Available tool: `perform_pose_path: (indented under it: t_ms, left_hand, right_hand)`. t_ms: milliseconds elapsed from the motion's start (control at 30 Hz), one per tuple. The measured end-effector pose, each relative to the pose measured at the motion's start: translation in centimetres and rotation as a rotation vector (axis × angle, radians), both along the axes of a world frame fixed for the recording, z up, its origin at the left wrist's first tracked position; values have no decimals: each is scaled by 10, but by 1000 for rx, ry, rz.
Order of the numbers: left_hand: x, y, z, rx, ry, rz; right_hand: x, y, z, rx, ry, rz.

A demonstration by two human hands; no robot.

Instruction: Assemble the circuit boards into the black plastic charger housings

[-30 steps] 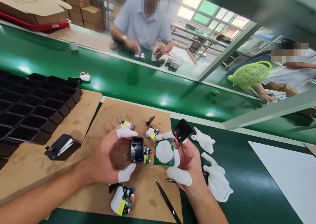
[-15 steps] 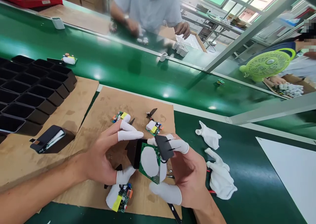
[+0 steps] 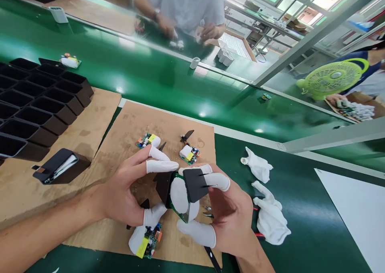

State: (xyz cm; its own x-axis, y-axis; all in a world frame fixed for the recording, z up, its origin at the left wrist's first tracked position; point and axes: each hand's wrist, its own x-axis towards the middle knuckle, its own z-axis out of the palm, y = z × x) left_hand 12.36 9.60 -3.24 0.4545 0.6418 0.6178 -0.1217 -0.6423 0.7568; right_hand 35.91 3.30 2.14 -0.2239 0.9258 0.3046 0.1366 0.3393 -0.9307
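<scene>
My left hand point(image 3: 126, 194), in white finger cots, grips a black plastic housing point(image 3: 163, 188) between thumb and fingers. From the right, my right hand point(image 3: 233, 210), also in finger cots, holds a green circuit board point(image 3: 184, 217) bearing a white pad. The board's left edge is at the housing's mouth. A black end cap point(image 3: 195, 186) sits under my right fingers, beside the board. Below my left hand lies another circuit board point(image 3: 148, 243) with yellow tape. Two more, a left board point(image 3: 147, 140) and a right board point(image 3: 189, 154), lie beyond my hands on the cardboard point(image 3: 144, 114).
Black empty housings point(image 3: 39, 116) stand in rows at left, near a filled housing point(image 3: 61, 168). White gloves point(image 3: 272, 221) lie at right, partly over a red-handled tool. Across the green conveyor belt point(image 3: 144, 72) a co-worker point(image 3: 183, 12) handles small white parts. A green fan point(image 3: 333, 78) stands far right.
The board has moved left, farther into the housing's mouth. The black end cap has turned and shifted left, closer to the housing. The co-worker's hands have moved.
</scene>
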Motion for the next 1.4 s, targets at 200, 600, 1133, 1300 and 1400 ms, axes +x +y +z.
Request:
perform_pose_path:
  t_ms: [200,600,1133,1300,1400]
  left_hand:
    - [1,0,1,19,3,6]
    - [-1,-1,-1,-5,3,18]
    - [-1,2,0,-19,-12,-16]
    - [0,2,-1,1,-44,2]
    - [-1,2,-3,7,-28,6]
  right_hand:
    - [0,-2,-3,2,-22,13]
    - [1,-2,-7,54,-25,-2]
    - [0,-3,-7,44,-47,-20]
    - [0,-2,3,79,25,-68]
    - [1,-2,7,92,30,-88]
